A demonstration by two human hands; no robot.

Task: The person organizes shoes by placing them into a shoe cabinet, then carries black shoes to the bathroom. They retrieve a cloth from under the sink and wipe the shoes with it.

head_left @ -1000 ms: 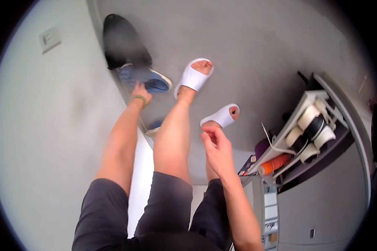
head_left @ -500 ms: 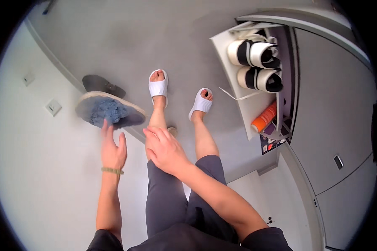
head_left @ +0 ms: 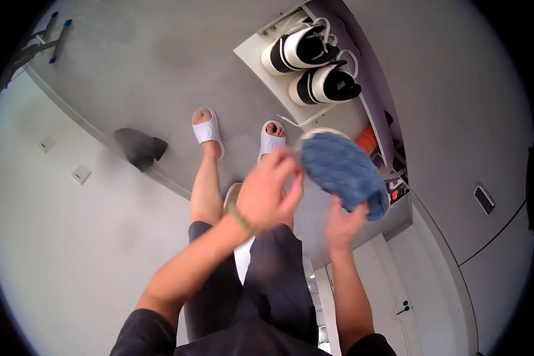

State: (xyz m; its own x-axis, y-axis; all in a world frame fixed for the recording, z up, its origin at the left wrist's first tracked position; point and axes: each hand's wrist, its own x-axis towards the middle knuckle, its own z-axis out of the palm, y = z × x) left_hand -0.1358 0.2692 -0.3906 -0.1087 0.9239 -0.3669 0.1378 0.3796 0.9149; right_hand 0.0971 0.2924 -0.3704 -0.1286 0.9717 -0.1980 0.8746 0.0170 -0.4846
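Note:
A blue, quilted-looking slipper (head_left: 344, 169) with a pale sole edge is raised in front of the shoe cabinet at the right. My right hand (head_left: 345, 226) holds it at its lower end, thumb on the blue surface. My left hand (head_left: 270, 187) is just left of the slipper's pale-edged end, blurred, its fingers half bent and apart with nothing seen in them. Whether it touches the slipper I cannot tell. Behind my left shin a pale-edged shoe or slipper (head_left: 233, 193) stands on the floor, mostly hidden.
A tilted-out shoe cabinet compartment (head_left: 252, 53) holds a pair of black-and-white sneakers (head_left: 323, 83) and an orange item (head_left: 368, 140). A dark grey shoe-like object (head_left: 137, 148) lies by the left wall. White slides (head_left: 206, 130) are on my feet. A metal stand (head_left: 47, 38) is at the far left.
The slipper has gone from the left, near the wall, to the right and is now in my right hand. Both hands have moved right. My view has turned too.

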